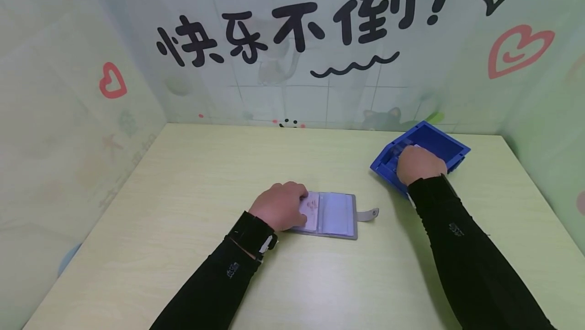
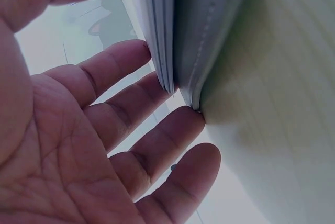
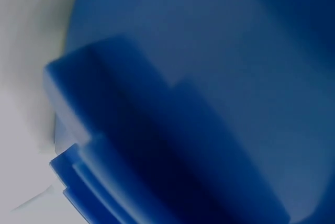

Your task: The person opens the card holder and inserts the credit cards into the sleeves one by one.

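Both arms in black sleeves reach forward; left hand (image 1: 281, 205) lies flat, fingers (image 2: 157, 145) straight, right hand (image 1: 418, 164) further out, knuckles up, its fingers hidden.

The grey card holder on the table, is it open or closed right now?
Open. The card holder lies spread flat, clear pockets facing up and snap tab sticking out right, while the left hand rests on its left page.

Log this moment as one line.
left hand: rests on open card holder | right hand: inside blue bin, grasp hidden
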The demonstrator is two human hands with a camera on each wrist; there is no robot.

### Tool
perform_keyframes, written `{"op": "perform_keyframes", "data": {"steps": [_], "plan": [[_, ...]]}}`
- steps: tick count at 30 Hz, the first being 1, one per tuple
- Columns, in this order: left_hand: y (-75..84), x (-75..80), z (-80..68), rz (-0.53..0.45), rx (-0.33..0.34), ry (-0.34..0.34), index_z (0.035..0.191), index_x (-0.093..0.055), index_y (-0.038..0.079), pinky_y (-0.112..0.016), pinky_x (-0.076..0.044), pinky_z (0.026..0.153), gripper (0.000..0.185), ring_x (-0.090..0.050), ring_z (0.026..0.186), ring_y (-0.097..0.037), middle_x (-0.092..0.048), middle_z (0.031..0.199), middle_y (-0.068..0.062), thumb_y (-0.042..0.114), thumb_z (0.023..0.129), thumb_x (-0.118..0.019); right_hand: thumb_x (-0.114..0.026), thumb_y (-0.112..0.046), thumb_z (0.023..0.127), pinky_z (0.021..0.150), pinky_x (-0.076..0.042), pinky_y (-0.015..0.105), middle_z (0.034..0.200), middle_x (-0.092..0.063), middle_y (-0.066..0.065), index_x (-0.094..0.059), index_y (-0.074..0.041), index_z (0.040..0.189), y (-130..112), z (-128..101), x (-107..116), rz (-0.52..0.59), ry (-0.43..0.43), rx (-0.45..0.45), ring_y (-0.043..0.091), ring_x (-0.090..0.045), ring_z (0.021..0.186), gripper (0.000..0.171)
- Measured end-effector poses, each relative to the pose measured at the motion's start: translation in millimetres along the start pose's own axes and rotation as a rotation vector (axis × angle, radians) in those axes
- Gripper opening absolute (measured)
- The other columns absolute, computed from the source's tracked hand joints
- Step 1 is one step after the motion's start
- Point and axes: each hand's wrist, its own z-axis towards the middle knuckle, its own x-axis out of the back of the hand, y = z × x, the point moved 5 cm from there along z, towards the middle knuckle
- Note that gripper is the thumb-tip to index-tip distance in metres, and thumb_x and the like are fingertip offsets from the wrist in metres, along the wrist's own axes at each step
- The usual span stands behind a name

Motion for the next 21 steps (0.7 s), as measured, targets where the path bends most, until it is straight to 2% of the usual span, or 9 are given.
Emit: {"op": "perform_keyframes", "data": {"steps": [2, 5, 9, 16, 21], "plan": [[-0.1, -0.2, 0.4, -0.001, 0.0, 0.001, 0.136, -0.069, 0.013, -0.032, -0.051, 0.072, 0.05, -0.059, 0.091, -0.022, -0.071, 0.122, -0.004, 0.022, 0.087, -0.08, -0.05, -0.013, 0.103, 0.081, -0.058, 0.065, 0.106, -0.072, 0.03, -0.066, 0.012, 0.12, 0.2, -0.7, 0.7, 0.013, 0.011, 0.002, 0.043, -0.068, 0.088, 0.034], [-0.2, -0.3, 1.0, -0.004, 0.0, 0.001, 0.136, -0.069, 0.013, -0.032, -0.051, 0.072, 0.05, -0.06, 0.091, -0.022, -0.07, 0.122, -0.004, 0.021, 0.088, -0.08, -0.05, -0.012, 0.104, 0.08, -0.058, 0.066, 0.106, -0.07, 0.03, -0.061, 0.011, 0.127, 0.8, -3.5, 3.2, 0.058, 0.028, 0.018, 0.043, -0.069, 0.09, 0.034], [-0.7, -0.1, 1.6, -0.001, -0.001, -0.001, 0.137, -0.069, 0.013, -0.032, -0.051, 0.072, 0.051, -0.06, 0.091, -0.021, -0.07, 0.123, -0.004, 0.022, 0.088, -0.079, -0.051, -0.008, 0.102, 0.079, -0.06, 0.062, 0.098, -0.07, 0.026, -0.062, 0.009, 0.118, 0.9, -8.7, 7.2, 0.121, 0.048, 0.064, 0.039, -0.068, 0.084, 0.025], [-0.4, 1.5, -0.2, 0.016, -0.012, 0.005, 0.136, -0.068, 0.014, -0.034, -0.052, 0.076, 0.051, -0.059, 0.096, -0.023, -0.069, 0.128, -0.004, 0.022, 0.087, -0.078, -0.055, -0.005, 0.102, 0.09, -0.056, 0.063, 0.119, -0.07, 0.03, -0.068, 0.006, 0.121, -0.7, -19.1, 10.2, 0.206, 0.08, 0.115, 0.048, -0.067, 0.106, 0.026], [0.4, 1.6, -1.6, 0.01, -0.006, 0.004, 0.137, -0.068, 0.014, -0.034, -0.052, 0.075, 0.052, -0.059, 0.096, -0.023, -0.069, 0.128, -0.004, 0.022, 0.087, -0.079, -0.055, -0.005, 0.103, 0.087, -0.056, 0.061, 0.114, -0.07, 0.028, -0.069, 0.004, 0.116, -1.1, -26.2, 8.8, 0.255, 0.139, 0.115, 0.045, -0.067, 0.101, 0.021]]}}
